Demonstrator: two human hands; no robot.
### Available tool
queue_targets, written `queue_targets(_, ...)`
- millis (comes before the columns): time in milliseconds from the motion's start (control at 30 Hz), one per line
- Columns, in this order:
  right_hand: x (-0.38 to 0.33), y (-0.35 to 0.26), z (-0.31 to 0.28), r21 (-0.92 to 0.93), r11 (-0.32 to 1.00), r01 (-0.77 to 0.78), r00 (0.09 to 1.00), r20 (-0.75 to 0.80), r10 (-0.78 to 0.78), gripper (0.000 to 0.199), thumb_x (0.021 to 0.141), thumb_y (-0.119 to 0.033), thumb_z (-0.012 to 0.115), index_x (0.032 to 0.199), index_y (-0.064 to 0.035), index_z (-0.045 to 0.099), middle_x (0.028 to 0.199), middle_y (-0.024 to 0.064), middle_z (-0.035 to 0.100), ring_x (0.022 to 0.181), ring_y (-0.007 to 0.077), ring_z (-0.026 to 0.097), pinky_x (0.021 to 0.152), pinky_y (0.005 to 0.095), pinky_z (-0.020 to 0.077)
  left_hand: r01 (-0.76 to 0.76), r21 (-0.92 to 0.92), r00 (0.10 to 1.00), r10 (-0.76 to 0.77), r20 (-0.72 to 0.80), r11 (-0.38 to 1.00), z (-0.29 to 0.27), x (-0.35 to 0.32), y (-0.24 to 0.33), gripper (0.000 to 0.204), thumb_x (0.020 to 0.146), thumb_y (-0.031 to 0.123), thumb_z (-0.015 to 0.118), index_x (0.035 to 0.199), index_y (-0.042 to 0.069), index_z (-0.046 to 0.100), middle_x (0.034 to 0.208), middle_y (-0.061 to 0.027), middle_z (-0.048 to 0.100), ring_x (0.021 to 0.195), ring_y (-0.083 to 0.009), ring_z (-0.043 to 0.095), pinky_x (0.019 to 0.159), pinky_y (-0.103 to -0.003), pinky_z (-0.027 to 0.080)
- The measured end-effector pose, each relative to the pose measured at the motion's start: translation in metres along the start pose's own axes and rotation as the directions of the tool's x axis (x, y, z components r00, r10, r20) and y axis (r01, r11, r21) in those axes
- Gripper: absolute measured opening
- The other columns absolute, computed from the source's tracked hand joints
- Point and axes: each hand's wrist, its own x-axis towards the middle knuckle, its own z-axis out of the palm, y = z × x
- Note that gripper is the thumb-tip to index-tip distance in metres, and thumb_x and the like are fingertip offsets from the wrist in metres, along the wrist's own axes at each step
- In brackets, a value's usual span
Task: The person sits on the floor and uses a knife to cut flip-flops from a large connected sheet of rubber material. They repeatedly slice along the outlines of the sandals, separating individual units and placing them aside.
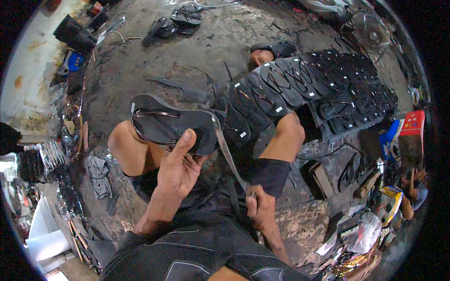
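Observation:
My left hand (176, 172) grips a black flip-flop (164, 122) with a thin, shiny brownish strap, thumb on top of the footbed near the heel. The sole is tilted toward me, and a small white label sits at its toe end. In my closed right hand (260, 206) is a long, narrow knife (228, 157), its grey blade slanting up and left to the heel edge of the sole. My fingers hide most of its handle. Behind the flip-flop lie dark rubber offcuts (180, 89).
Rows of finished-looking black flip-flops (290, 82) stretch to the far right, beside my right knee. More sandals (173, 23) lie on the far floor. At right stand a red box (412, 133) and an open carton (319, 180). Scraps and plastic (363, 232) pile up at lower right.

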Motion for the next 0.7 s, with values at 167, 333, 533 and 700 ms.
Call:
queue_targets(167, 0.065, -0.029, -0.043, -0.098, 0.994, 0.037, 0.989, 0.146, -0.022, 0.028, 0.098, -0.034, 0.059, 0.101, -0.0063, 0.060, 0.075, 0.0216, 0.063, 0.070, 0.0440, 0.064, 0.061, 0.0488, 0.0493, -0.032, 0.173, 0.997, 0.020, 0.069, 0.984, -0.027, -0.006, -0.013, 0.025, 0.094, 0.004, 0.066, 0.118, 0.010, 0.064, 0.114, -0.0062, 0.072, 0.103, -0.0230, 0.071, 0.091, -0.043, 0.061)
queue_targets(333, 0.100, -0.049, -0.043, -0.081, 0.996, 0.044, 0.925, 0.380, -0.010, 0.029, 0.101, -0.034, 0.055, 0.103, -0.0050, 0.059, 0.074, 0.0231, 0.062, 0.071, 0.0452, 0.063, 0.062, 0.0515, 0.0475, -0.036, 0.344, 0.997, 0.012, 0.073, 0.938, -0.050, -0.012, -0.007, 0.053, 0.083, 0.001, 0.077, 0.131, 0.003, 0.055, 0.120, -0.0089, 0.066, 0.107, -0.0215, 0.067, 0.095, -0.040, 0.057)
queue_targets(533, 0.106, 0.024, 0.031, 0.572, 0.818, 0.049, 0.998, -0.057, -0.020, 0.036, 0.106, -0.037, 0.044, 0.096, -0.0052, 0.057, 0.071, 0.0059, 0.053, 0.056, 0.0178, 0.050, 0.050, 0.0360, 0.0408, -0.005, 0.600, 0.999, -0.022, 0.037, 0.800, -0.032, 0.017, 0.014, 0.063, 0.076, 0.008, 0.081, 0.133, 0.004, 0.054, 0.122, -0.0059, 0.064, 0.111, -0.0205, 0.060, 0.098, -0.035, 0.048)
queue_targets(700, 0.073, 0.033, -0.068, 0.769, 0.621, -0.151, 0.796, -0.278, 0.538, 0.058, 0.103, -0.064, 0.030, 0.105, -0.0109, 0.053, 0.065, 0.0016, 0.047, 0.050, 0.0131, 0.044, 0.043, 0.0277, 0.0368, -0.115, 0.005, 0.965, 0.110, 0.236, 0.993, -0.003, 0.143, 0.087, 0.031, 0.100, 0.028, 0.059, 0.125, 0.010, 0.059, 0.116, -0.0085, 0.068, 0.102, -0.0246, 0.064, 0.091, -0.043, 0.052)
